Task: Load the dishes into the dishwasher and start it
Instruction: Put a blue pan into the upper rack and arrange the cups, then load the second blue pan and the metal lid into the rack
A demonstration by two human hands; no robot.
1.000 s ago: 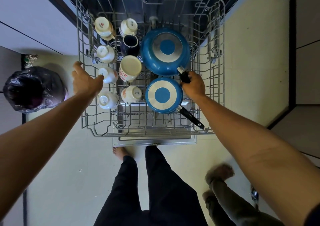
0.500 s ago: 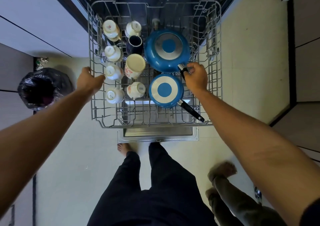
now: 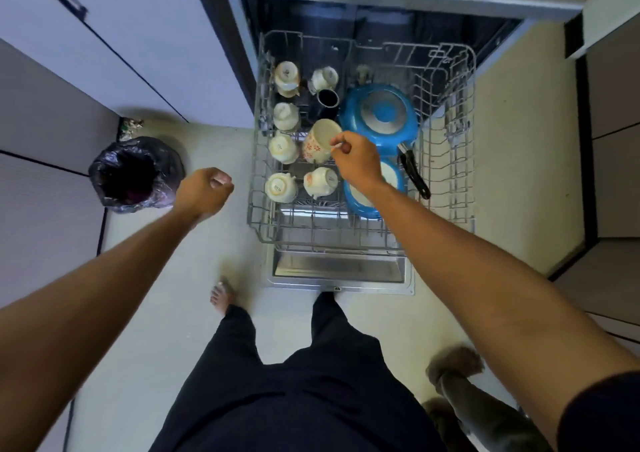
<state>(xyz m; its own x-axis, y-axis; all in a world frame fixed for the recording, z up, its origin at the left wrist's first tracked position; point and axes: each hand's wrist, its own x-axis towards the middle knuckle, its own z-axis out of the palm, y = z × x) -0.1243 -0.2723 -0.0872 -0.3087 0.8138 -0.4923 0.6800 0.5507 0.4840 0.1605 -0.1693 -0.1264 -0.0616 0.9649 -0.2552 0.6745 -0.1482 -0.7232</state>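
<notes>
Fingers (image 3: 343, 141) at glossy round mug (image 3: 316, 142)

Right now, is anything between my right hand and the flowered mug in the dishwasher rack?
Nothing visible. Your right hand is directly over the rack, its fingertips at the rim of the flowered mug. I cannot tell whether they grip it.

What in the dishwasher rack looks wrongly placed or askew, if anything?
The floral mug in the middle of the rack lies tilted, mouth showing, while the white cups beside it sit bottom up. The dark mug behind it also shows its mouth.
</notes>
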